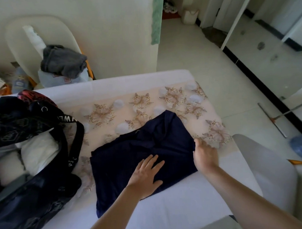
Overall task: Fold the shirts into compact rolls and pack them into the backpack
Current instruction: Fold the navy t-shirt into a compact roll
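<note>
Shirt: your navy shirt (131,155) lies partly folded on the table (186,208). Its far part is on the lace runner (141,104) and its near part on plain white cloth.
Left hand: your left hand (146,176) lies flat on the shirt's middle, fingers straight and spread. It presses down and grips nothing.
Right hand: your right hand (205,157) touches the shirt's right edge. The fingers are blurred, so whether it pinches the hem or only rests against it cannot be told.
Backpack: the backpack (28,199) sits unzipped on the table's left side, just beside the shirt's left edge, with a white bundle (40,151) inside. Its strap (76,144) hangs down the side facing the shirt.
Edges: the table's right edge is near your right hand — a grey chair (265,169) stands just past it.
Room: runner shows beyond the shirt, white cloth on your side.
</note>
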`<state>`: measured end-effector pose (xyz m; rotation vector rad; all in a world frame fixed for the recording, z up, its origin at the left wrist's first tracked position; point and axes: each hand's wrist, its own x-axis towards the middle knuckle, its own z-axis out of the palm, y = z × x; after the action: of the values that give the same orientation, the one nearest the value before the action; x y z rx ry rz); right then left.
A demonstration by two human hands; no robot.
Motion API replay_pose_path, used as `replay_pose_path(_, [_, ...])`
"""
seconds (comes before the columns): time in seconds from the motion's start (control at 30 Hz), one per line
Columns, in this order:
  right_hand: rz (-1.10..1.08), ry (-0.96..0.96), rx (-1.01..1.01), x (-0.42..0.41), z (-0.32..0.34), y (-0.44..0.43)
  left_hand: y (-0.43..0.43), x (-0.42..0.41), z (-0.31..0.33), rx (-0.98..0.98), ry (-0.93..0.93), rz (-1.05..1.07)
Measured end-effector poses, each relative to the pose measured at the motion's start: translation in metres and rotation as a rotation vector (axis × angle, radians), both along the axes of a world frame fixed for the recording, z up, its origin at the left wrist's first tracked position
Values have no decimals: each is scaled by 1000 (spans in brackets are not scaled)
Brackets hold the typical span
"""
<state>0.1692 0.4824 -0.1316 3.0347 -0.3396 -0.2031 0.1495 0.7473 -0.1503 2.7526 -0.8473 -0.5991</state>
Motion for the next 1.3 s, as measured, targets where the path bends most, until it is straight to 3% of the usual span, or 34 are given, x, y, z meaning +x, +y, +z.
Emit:
replay_pose_path(0.07, [78, -52, -60, -7, 0, 9, -5, -6, 0, -7, -32, 27])
replay_pose_path(0.17, [405, -139, 179, -20, -1, 45, 5, -20, -2, 34, -138, 155])
replay_pose_path(0.27, [541, 39, 392, -39, -7, 91, 40, -40, -2, -25, -273, 352])
replay_pose_path(0.37, [458, 219, 371, -56, -12, 121, 79, -63, 3, -69, -333, 665])
replay_pose_path(0.53, [528, 180, 361, -84, -13, 144, 108, -99, 14, -19, -75, 1044])
replay_pose_path(0.67, [616, 106, 386, -94, -12, 159, 119, -105, 18, -154, 130, 1197])
replay_pose_path(0.77, [621, 19, 397, -90, -13, 162, 125, -105, 27, -230, 105, 1184])
replay_pose_path(0.83, [628, 58, 452, -87, -7, 163, 131, -106, 35, -215, 31, 1141])
replay_pose_path(0.97, [662, 365, 433, -80, 15, 163, 140, -103, 43, 155, 209, 875])
replay_pose_path(1.0, [639, 385, 451, -75, 18, 162, 140, -99, 44, 171, 236, 839])
replay_pose_path(1.13, [567, 106, 463, -28, 21, 157, 130, -66, 43, -112, -40, 707])
replay_pose_path(1.2, [570, 58, 403, -1, 28, 154, 118, -49, 37, -103, -118, 571])
replay_pose_path(1.3, [607, 162, 246, 32, 30, 145, 105, -29, 27, 32, -111, 520])
